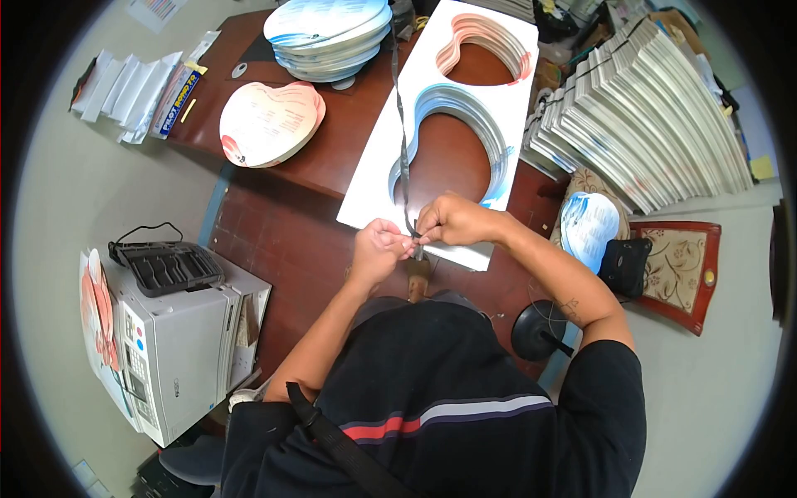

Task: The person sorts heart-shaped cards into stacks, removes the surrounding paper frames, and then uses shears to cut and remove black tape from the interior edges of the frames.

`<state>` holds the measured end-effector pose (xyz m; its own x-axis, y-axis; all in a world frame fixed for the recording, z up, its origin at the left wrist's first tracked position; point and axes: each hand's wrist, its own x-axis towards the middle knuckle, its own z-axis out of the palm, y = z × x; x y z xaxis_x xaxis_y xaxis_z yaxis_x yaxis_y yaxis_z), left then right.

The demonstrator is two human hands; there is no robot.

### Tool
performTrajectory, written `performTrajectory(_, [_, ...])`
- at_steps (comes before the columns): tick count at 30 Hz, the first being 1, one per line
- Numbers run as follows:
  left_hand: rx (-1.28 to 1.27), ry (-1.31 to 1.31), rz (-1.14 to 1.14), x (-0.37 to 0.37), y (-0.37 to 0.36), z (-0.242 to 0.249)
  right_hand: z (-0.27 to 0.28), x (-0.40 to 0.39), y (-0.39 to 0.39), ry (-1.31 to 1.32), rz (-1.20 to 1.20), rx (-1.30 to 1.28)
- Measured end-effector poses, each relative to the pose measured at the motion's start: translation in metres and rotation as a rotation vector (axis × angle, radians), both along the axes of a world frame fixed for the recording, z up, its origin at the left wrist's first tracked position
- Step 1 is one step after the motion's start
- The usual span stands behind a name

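Observation:
A thin black strip (403, 141) runs lengthwise over a stack of white boards (425, 70) with rounded cut-outs. At the stack's near edge my left hand (380, 251) is closed, its fingertips pinching the strip. Right beside it, my right hand (455, 221) also pinches the strip, with fingers curled over the board's edge. Both hands' fingertips nearly meet, and whether a knot lies between them is too small to tell. Inside the cut-outs, layered edges show pink at the far opening and blue at the near one.
On the brown table (332, 170) sit a blue-printed stack of cut-out shapes (328, 41) and a pink-printed stack (272, 124). Bundled boards (647, 116) lean at the right, near a chair (677, 266). A grey printer (178, 332) stands at the left.

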<state>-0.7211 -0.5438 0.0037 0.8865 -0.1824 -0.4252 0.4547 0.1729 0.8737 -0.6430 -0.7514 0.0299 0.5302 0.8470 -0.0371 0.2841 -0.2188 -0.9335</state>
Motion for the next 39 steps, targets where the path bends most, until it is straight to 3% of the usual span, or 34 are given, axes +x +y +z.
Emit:
performTrajectory(4, [0.018, -0.028, 0.035, -0.002, 0.000, -0.003, 0.012, -0.004, 0.003, -0.232, 0.008, -0.107])
performTrajectory(14, [-0.027, 0.005, 0.063, -0.008, 0.001, 0.002, -0.011, -0.028, 0.011, -0.637, -0.156, 0.027])
performTrajectory(20, [0.011, 0.105, -0.052, -0.002, 0.004, 0.012, -0.012, -0.035, 0.013, -0.623, -0.306, 0.192])
performTrajectory(25, [0.089, 0.083, -0.058, -0.005, -0.001, 0.009, -0.008, -0.034, 0.007, -0.642, -0.264, 0.211])
performTrajectory(28, [0.216, -0.141, -0.014, -0.015, -0.009, 0.007, -0.010, -0.034, 0.004, -0.584, -0.229, 0.196])
performTrajectory(31, [0.694, -0.865, -0.079, -0.015, -0.006, 0.021, -0.004, -0.036, 0.003, -0.439, -0.331, 0.092])
performTrajectory(35, [0.899, -0.825, -0.261, -0.033, 0.008, 0.026, 0.000, -0.029, 0.009, -0.195, -0.586, -0.123])
performTrajectory(36, [0.895, -0.810, -0.302, -0.039, 0.011, 0.017, -0.006, -0.026, 0.012, -0.329, -0.565, -0.093])
performTrajectory(39, [0.849, -0.780, -0.298, -0.040, 0.015, 0.003, -0.018, -0.010, 0.018, -0.401, -0.596, -0.164])
